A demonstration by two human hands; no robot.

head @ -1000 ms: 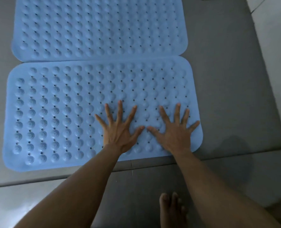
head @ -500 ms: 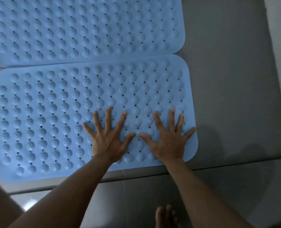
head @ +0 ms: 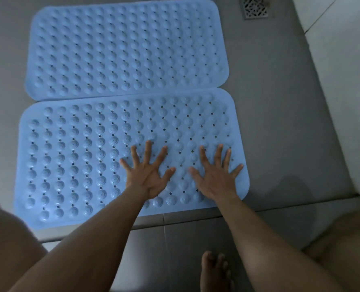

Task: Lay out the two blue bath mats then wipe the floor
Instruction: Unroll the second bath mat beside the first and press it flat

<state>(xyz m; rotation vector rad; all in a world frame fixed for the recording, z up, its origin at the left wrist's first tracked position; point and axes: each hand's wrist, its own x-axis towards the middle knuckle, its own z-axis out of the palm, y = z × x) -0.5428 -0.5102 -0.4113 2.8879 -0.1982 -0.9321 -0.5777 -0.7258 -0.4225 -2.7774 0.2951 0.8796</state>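
Observation:
Two blue studded bath mats lie flat on the grey floor, long edges touching. The far mat (head: pixel 126 49) sits behind the near mat (head: pixel 80 157). My left hand (head: pixel 148 175) presses flat on the near mat's right half, fingers spread. My right hand (head: pixel 216 178) presses flat beside it, close to the mat's right front corner, fingers also spread. Neither hand grips anything.
A metal floor drain (head: pixel 255 8) sits at the far right of the grey floor (head: pixel 280 123). A white tiled wall (head: pixel 343 91) runs along the right. A floor step edge (head: pixel 196 218) crosses just in front of the near mat. My bare foot (head: pixel 215 270) stands below it.
The view has pulled back, so both mats and the drain show more fully. My hands stay spread on the near mat's right part, slightly further apart.

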